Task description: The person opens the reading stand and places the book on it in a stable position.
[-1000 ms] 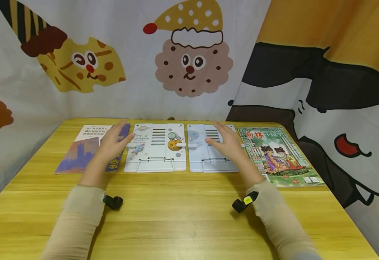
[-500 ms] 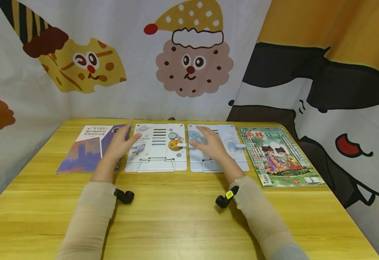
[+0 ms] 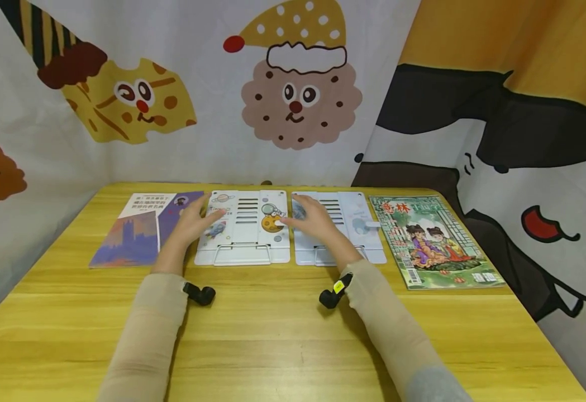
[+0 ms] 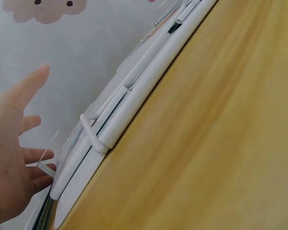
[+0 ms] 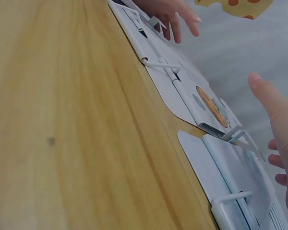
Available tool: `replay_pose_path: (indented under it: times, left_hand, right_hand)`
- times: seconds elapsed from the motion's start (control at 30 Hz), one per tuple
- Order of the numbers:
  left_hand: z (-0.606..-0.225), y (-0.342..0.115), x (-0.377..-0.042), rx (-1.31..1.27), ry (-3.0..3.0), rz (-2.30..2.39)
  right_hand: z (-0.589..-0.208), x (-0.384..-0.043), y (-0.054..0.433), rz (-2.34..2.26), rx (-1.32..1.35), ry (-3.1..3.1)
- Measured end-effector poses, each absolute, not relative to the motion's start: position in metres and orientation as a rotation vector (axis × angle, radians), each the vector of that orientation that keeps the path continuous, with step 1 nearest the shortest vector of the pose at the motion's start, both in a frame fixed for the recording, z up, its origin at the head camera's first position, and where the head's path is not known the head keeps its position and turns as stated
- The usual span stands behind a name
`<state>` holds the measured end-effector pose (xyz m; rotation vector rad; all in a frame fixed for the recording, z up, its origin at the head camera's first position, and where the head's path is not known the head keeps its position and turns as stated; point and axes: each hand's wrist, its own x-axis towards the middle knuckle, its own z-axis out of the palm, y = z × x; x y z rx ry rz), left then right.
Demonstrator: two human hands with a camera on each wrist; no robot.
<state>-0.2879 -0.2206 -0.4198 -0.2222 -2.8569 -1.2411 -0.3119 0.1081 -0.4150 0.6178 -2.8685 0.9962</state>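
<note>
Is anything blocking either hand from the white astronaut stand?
No loose object shows between the left hand or the right hand and the white stand. One upright clip at its left edge may catch, as may the clips at the gap beside the bluish stand.

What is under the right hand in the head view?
The blue stand shows beneath the right hand, which also overlaps the right edge of the white stand. Part of the blue stand's left side is covered, so what is there can't be seen.

White space-print stand (image 3: pixel 243 230) | folded flat | on wooden table (image 3: pixel 257 335)
</note>
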Motion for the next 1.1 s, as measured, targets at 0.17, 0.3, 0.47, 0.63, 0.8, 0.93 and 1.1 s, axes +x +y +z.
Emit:
replay_pose_path:
  times: [0.17, 0.3, 0.47, 0.63, 0.8, 0.93, 1.1]
  left_hand:
    - [-0.422, -0.221, -0.290, -0.216, -2.880, -1.267]
    - [-0.424, -0.221, -0.292, -0.179, -2.918, -1.262]
    - [-0.427, -0.222, -0.296, -0.156, -2.968, -1.188]
    - [-0.432, -0.223, -0.299, -0.219, -2.975, -1.076]
    - [-0.435, -0.225, -0.299, -0.238, -2.995, -1.026]
    - [-0.437, -0.225, -0.299, -0.240, -3.003, -0.995]
    - [-0.435, -0.224, -0.297, -0.222, -3.008, -1.017]
  right_hand:
    - [-0.420, -0.321, 0.103, 0.965, 0.654, -2.932]
    - [-0.421, -0.324, 0.100, 0.921, 0.702, -2.968]
    - [-0.417, -0.323, 0.096, 0.859, 0.733, -3.009]
    - [-0.421, -0.326, 0.094, 0.757, 0.738, -3.045]
    - [-0.424, -0.326, 0.091, 0.687, 0.726, -3.065]
    - [-0.425, -0.325, 0.090, 0.607, 0.738, -3.080]
    - [-0.427, -0.326, 0.090, 0.537, 0.761, -3.093]
